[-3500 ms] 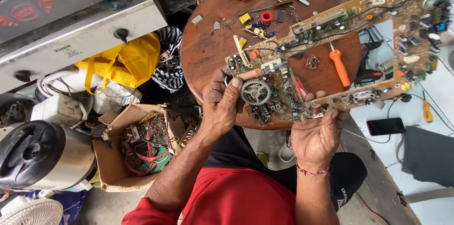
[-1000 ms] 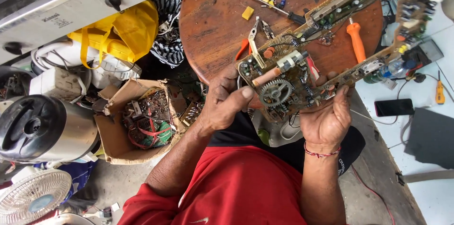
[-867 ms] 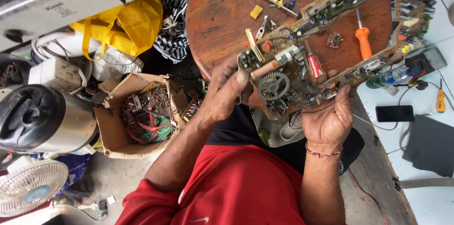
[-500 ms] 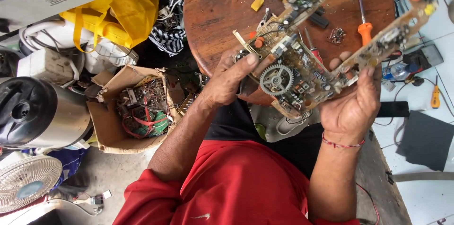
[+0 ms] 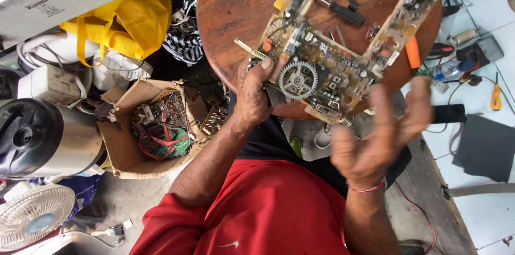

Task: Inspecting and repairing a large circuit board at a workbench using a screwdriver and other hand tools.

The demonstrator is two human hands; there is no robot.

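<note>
Circuit board (image 5: 343, 67) is over near edge of round wooden counter (image 5: 236, 13), lifted and tilted. Board looks light, stiff but brittle; two long arms can snap, many small parts and solder points sharp. Grey gear wheel (image 5: 298, 79) sits on near end of board. Best hold at bare edge beside gear, not on components.

My left hand (image 5: 252, 99) grips board at its near left corner, fingers (image 5: 266, 64) closed on edge, wrist bent up. My right hand (image 5: 378, 137) is off board, just below its near right edge, fingers spread wide, blurred, holding nothing.
</note>
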